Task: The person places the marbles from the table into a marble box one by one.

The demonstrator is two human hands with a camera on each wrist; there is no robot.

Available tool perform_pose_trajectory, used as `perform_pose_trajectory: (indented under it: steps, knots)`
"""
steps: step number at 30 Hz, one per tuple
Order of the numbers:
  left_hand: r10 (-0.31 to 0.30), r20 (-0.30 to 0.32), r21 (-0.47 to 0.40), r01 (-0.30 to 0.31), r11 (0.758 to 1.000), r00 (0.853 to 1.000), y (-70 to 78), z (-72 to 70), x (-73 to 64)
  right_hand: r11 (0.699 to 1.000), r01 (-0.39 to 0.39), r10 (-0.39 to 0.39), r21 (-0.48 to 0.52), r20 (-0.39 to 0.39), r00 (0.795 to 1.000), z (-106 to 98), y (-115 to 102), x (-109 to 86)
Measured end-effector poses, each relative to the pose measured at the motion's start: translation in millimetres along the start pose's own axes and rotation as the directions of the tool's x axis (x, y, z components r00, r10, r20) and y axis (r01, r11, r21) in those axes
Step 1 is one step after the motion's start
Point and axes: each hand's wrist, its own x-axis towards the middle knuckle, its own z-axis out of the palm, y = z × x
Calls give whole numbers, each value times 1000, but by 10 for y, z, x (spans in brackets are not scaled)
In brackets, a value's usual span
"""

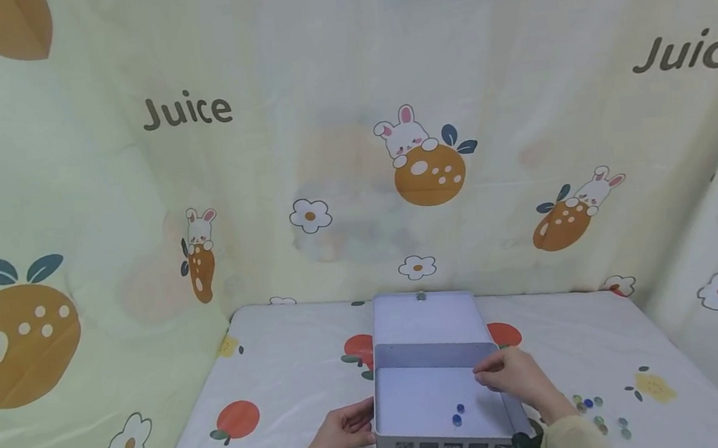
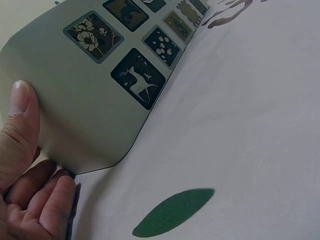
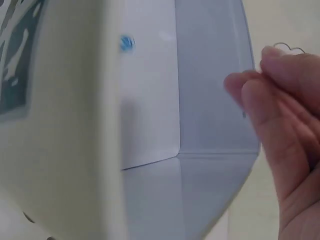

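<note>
head view: where do things lie?

two small round blue glass-looking marbles [image 1: 457,420] on the floor of the shallow pale-grey rectangular box [image 1: 417,400], probably metal; its flat pale lid [image 1: 431,318] lies open at the far side; loose green-tinted and blue marbles [image 1: 599,420] to the right, on the white fruit-printed cloth [image 1: 293,348].

and the hands?

left hand [image 1: 342,434] against the box's left wall, thumb laid along the outside; whether the fingers curl round an edge, cannot tell; right hand [image 1: 513,376] above the right side, thumb and fingertips drawn narrow; cannot tell if they hide a marble.

handling, in your judgement?

marbles: light, hard, slick, apt to roll; pinch across the middle, release low; box: stiff, thin-walled, likely to slide if nudged; hold by its outer side walls.
</note>
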Motion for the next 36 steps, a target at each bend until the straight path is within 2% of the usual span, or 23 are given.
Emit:
perform_pose_trajectory:
  steps: [6,10,16,21,24,26,28,31,36]
  knots:
    - [1,11,1,-1,1000,1000,-1,41,16,991,18,-25,133,48,999,-243,177,-70]
    - [0,20,1,0,1000,1000,-14,49,24,981,-33,23,192,52,998,-506,422,-143]
    - [29,29,15,-29,999,999,-29,-15,25,986,-95,91,134,38,995,-977,977,-333]
    - [4,18,37,-4,999,1000,12,-66,-13,971,-153,145,184,55,988,-1278,1589,-509]
    - [-12,12,40,11,999,1000,27,-56,-27,950,-256,246,177,77,966,-1348,1896,-567]
    - [-7,13,30,7,1000,1000,29,-48,-31,935,-329,318,132,96,943,-1362,2030,-577]
    - [2,17,24,-2,1000,1000,23,-45,-30,924,-370,360,95,105,927,-1355,2116,-570]
    - [-4,15,17,4,1000,1000,11,-39,-24,931,-363,358,46,92,929,-1345,2187,-556]
    - [-27,17,10,27,1000,999,-13,-6,5,957,-282,286,-69,56,957,-1366,2245,-517]
